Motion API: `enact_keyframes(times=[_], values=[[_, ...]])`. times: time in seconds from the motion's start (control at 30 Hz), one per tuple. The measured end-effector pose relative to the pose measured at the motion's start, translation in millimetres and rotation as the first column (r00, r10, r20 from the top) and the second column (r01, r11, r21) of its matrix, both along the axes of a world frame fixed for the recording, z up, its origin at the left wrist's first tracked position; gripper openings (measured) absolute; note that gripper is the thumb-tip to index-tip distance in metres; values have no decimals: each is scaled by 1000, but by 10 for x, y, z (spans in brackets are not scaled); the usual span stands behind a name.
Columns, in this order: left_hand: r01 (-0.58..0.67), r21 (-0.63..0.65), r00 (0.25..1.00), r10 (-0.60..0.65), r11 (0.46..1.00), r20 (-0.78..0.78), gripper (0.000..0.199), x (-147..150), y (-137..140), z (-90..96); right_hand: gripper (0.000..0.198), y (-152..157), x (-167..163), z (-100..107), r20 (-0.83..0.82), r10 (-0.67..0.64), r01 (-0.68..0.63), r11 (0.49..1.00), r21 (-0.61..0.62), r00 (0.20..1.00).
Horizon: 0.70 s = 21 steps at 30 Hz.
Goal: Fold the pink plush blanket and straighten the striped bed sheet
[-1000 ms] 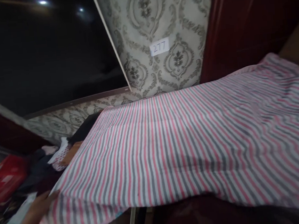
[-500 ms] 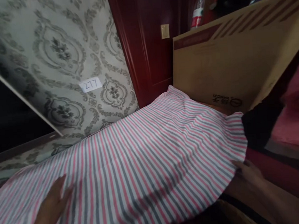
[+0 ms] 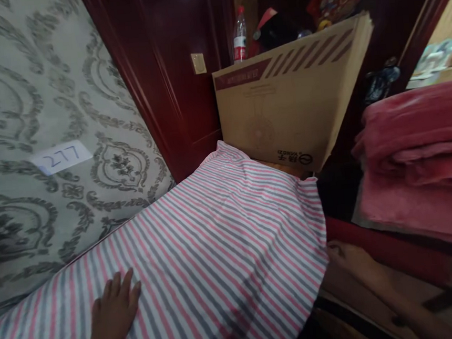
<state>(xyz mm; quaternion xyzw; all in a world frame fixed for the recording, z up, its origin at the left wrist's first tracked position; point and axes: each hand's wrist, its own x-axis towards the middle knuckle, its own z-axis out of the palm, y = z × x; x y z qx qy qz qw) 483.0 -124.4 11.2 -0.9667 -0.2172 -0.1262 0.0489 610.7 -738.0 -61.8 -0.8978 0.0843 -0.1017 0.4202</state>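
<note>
A cloth with pink, grey and white stripes [image 3: 201, 245] is spread over a long raised surface and hangs down at its right end. My left hand [image 3: 114, 311] lies flat on it at the lower left, fingers stretched out. At the cloth's right edge, my right hand [image 3: 350, 259] is closed with curled fingers against the hem, seemingly pinching it; the fingertips are partly hidden. Soft wrinkles run across the cloth near its far right corner.
A large cardboard box [image 3: 279, 101] stands behind the cloth's far end, with a plastic bottle [image 3: 239, 39] behind its top edge. Folded pink blankets [image 3: 423, 157] lie at the right. Patterned wallpaper [image 3: 123, 168] and a dark red door panel [image 3: 171, 90] border the left and back.
The view has swung to the right, showing more of the box and blankets. My left hand now lies flatter on the cloth. My right hand stays at the cloth's right edge.
</note>
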Motion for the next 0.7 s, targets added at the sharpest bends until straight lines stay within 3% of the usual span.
enact_keyframes(times=[0.1,0.17,0.23,0.3,0.37,0.47,0.57,0.7], values=[[58,41,996,-61,997,63,74,-3,58,-45,38,204,160,310,165,76,-40,977,-210,983],[108,62,988,-114,992,103,67,5,109,-73,40,422,498,578,348,155,-78,971,-224,925],[138,74,981,-147,988,130,59,7,165,-107,48,628,990,824,423,170,-78,971,-227,890],[160,91,975,-172,983,141,53,0,224,-149,56,763,1530,1008,354,76,14,970,-244,932],[184,116,968,-201,976,148,52,-13,282,-198,62,814,2001,1121,154,-33,83,941,-329,987],[187,150,960,-213,971,182,55,-29,360,-278,59,786,2437,1197,-89,-150,99,901,-423,985],[180,153,952,-211,972,220,52,-32,418,-348,41,767,2509,1225,-144,-140,61,889,-455,980],[233,158,936,-265,960,230,46,-28,484,-378,38,964,2132,1194,2,14,-10,827,-562,1000]])
